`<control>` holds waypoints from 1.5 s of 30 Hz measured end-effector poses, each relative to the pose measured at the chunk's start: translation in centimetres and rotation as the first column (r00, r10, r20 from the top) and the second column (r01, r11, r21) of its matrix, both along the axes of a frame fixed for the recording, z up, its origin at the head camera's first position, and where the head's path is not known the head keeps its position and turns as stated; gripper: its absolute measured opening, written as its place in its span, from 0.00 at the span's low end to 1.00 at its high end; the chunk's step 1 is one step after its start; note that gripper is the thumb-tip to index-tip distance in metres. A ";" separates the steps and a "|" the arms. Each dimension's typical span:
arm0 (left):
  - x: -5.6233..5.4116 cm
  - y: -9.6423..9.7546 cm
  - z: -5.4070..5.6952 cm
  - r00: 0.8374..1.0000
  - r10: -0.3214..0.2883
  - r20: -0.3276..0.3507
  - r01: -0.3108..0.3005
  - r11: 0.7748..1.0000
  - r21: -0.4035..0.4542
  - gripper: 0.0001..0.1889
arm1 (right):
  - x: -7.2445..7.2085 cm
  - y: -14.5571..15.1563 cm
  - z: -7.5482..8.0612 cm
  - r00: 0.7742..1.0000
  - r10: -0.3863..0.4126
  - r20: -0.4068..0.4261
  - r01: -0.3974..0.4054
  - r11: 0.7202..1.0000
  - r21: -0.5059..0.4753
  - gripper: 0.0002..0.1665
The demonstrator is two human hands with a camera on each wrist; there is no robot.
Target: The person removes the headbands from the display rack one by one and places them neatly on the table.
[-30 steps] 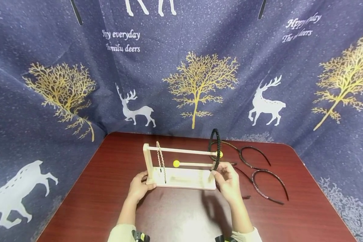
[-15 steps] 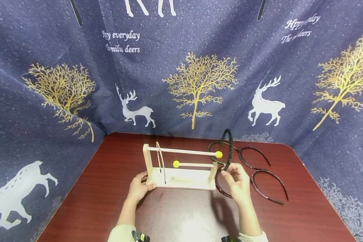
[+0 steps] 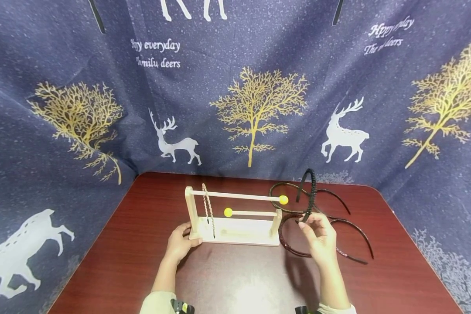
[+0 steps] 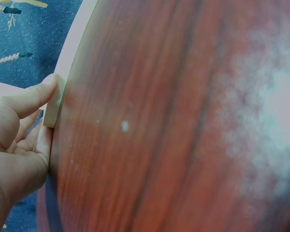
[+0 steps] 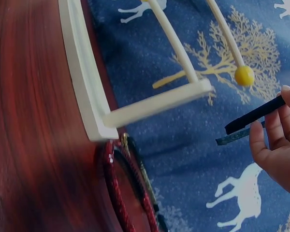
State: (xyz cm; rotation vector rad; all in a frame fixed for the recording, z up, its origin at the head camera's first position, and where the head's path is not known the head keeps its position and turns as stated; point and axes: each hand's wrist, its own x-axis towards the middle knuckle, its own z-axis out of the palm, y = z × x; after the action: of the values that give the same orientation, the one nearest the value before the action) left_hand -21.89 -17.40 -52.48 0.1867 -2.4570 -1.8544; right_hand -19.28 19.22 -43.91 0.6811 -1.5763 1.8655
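A pale wooden rack [image 3: 243, 239] with two rods tipped by yellow balls stands mid-table. My left hand [image 3: 179, 244] grips the left end of its base; in the left wrist view the thumb [image 4: 36, 96] lies on the base's edge. A cream twisted headband [image 3: 210, 213] hangs over the upper rod near the left post. To the right of the rack, my right hand [image 3: 321, 240] pinches a black braided headband [image 3: 312, 192] near one end, with its arch upward. In the right wrist view this black headband [image 5: 253, 116] is apart from the upper rod's yellow ball [image 5: 244, 76].
Several headbands lie on the table right of the rack, among them a dark red one [image 3: 284, 244] beside the rack's base and a dark one [image 3: 366, 239] farther right. A blue curtain [image 3: 227, 144] with deer and trees stands behind the reddish-brown table [image 3: 129, 261].
My right hand has moved right with the black headband, taking it from around the upper rod's ball end to a spot clear of the rack. The left hand has stayed on the base.
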 end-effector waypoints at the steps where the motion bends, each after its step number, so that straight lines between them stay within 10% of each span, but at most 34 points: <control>1: 0.0 0.1 0.0 1.000 0.000 -0.003 0.000 1.000 0.001 0.37 | 0.1 0.2 0.0 1.000 -0.003 -0.001 0.003 1.000 -0.006 0.09; 27: 0.1 0.0 0.6 1.000 -0.001 0.026 0.002 1.000 -0.027 0.36 | 2.1 6.5 -1.2 0.963 -0.192 0.189 0.207 0.976 -0.060 0.10; 36: 0.0 0.2 0.4 1.000 0.000 0.030 0.001 0.999 -0.040 0.36 | 2.6 8.5 -1.0 0.868 -0.390 0.309 0.413 0.910 -0.012 0.11; 45: 0.2 0.1 0.6 0.999 0.000 0.043 0.002 0.999 -0.046 0.36 | 2.4 11.7 -2.5 0.912 -0.320 0.258 0.348 0.935 -0.072 0.11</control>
State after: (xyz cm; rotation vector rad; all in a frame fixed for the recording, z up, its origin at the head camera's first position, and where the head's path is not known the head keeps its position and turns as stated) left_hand -21.71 -17.29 -51.89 0.2265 -2.5253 -1.8115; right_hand -16.89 30.91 -46.44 0.1182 -1.5982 1.8100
